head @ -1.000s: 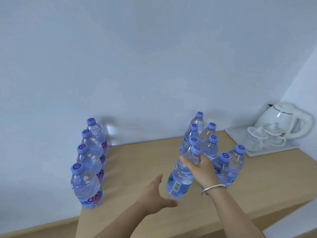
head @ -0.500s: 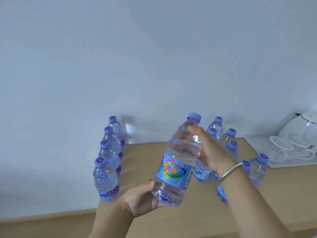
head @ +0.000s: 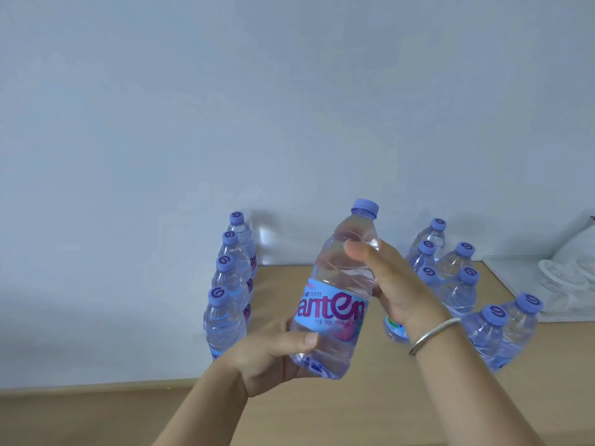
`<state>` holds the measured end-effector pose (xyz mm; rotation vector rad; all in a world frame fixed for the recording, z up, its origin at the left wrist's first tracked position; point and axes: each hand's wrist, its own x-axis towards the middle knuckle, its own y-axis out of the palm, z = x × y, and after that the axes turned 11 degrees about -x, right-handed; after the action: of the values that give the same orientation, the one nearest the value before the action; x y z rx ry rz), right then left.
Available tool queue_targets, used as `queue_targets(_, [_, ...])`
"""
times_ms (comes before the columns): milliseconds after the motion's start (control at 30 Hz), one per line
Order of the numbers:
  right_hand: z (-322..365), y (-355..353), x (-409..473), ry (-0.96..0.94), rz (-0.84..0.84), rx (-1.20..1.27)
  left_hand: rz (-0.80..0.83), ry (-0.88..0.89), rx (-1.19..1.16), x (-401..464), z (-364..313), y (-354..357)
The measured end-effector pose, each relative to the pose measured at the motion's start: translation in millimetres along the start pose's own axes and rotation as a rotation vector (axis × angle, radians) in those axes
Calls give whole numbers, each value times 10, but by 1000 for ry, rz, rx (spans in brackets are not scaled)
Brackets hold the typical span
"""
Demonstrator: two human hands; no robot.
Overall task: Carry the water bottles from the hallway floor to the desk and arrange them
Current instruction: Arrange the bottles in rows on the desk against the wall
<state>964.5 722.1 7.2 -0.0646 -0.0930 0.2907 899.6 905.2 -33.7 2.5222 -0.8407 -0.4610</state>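
Head view, item: water bottle [head: 338, 291], held above tabletop [head: 322, 413] btwn both grips. Left hand [head: 273, 358] is clamping base; right hand [head: 396, 284] is wrapping shoulder. Row of 4 [head: 230, 284] sitting left of grips, cluster [head: 463, 284] right. Advice: keep upright w/ base support, be setting down in line, label fwd.

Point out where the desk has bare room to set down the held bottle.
Bare desk lies between the left row of bottles and the right cluster, and along the near edge. The cluster itself is crowded up to the white tray.
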Motion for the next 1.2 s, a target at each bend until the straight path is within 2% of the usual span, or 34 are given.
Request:
queue_targets(100, [-23, 69, 19, 62, 25, -31, -118, 67, 71, 8, 5, 5])
queue_targets(200, [-26, 102, 75, 65, -78, -251, -244, 151, 117, 23, 30, 29])
queue_targets(333, [-26, 151, 117, 108, -164, -370, -225, 150, 79, 1, 80, 30])
queue_targets(667, [-56, 265, 205, 123, -141, -405, -195, 128, 111, 39, 120, -212])
queue_targets(733, [-102, 288, 259, 141, -191, -461, -279, 137, 201, 70, 161, -256])
queue_targets(867, [-233, 395, 399, 193, -233, -573, -594, 175, 370, 118, 287, -395])
queue_targets(933, [-318, 433, 474, 219, -252, -579, -656, 189, 521, 135, 335, -433])
queue_targets(1067, [-491, 522, 655, 241, -250, -615, -630, 104, 586, 192, 410, -532])
queue_targets(1200, [-697, 623, 829, 244, -179, -660, -644, -74, 577, 324, 420, -673])
